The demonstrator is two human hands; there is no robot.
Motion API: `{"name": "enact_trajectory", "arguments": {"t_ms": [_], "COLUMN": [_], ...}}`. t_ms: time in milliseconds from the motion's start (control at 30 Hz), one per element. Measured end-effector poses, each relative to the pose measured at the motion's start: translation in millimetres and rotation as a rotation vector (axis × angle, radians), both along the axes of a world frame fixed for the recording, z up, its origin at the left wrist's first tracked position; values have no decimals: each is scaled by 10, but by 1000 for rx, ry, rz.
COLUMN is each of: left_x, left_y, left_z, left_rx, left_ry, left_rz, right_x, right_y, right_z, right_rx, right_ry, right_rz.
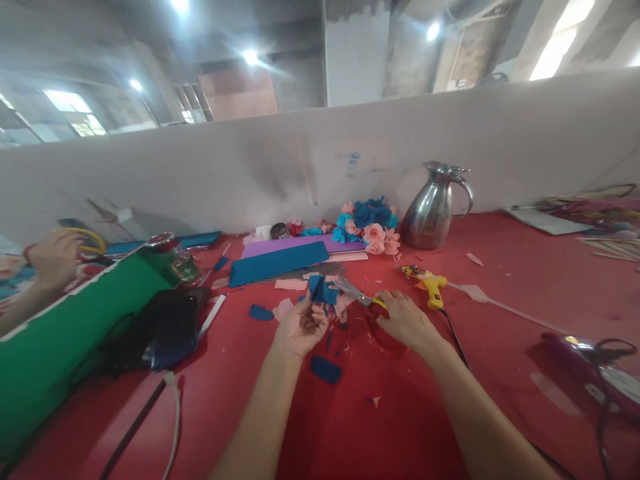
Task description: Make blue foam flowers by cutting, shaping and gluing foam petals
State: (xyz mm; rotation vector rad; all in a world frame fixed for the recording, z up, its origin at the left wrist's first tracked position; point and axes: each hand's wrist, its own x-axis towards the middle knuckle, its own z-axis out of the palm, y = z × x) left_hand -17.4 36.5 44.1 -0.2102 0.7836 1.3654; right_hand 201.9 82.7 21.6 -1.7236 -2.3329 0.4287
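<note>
Pinched in the fingers of my left hand [300,330] is a small folded piece of dark blue paper [317,287]. My right hand [406,319] grips a pair of scissors [356,292] by the yellow handle, and the blades point left towards the paper. Whether the blades touch it I cannot tell. Pink paper scraps [284,309] and blue offcuts lie around and beneath my hands. A cut blue paper piece [326,369] rests on the red table [380,433] nearer to me, and another blue piece [261,312] lies to the left.
Behind my hands are a blue paper sheet [280,263], purple sheets [260,247] and paper flowers [373,227]. A steel jug [430,213] and a yellow glue gun [433,288] stand to the right. Leftward, a green panel [60,373] separates another person's hand [55,257].
</note>
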Motion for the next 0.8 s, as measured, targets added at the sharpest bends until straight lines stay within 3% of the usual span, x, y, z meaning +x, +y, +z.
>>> {"name": "enact_trajectory", "arguments": {"t_ms": [200,367,467,533,633,733,800], "left_x": [-66,-139,-197,-228,-259,-291,-321], "left_y": [-15,-24,-28,-30,-30,-25,-20], "left_z": [21,39,53,68,88,85,75], "left_rx": [13,33,38,25,3,11,14], "left_ry": [-71,-96,-117,-109,-86,-93,-99], "left_rz": [33,88,129,160,202,215,235], "right_x": [8,-39,-85,-120,-166,-193,-210], "right_y": [9,-24,-44,-77,-169,-296,-383], "right_z": [-28,-37,-2,50,114,91,50], "right_rx": [-45,-65,-55,-69,-300,-658,-810], "right_ry": [24,105,275,535,977,1178,1286], "right_rz": [70,-58,-108,-21,192,164,146]}}
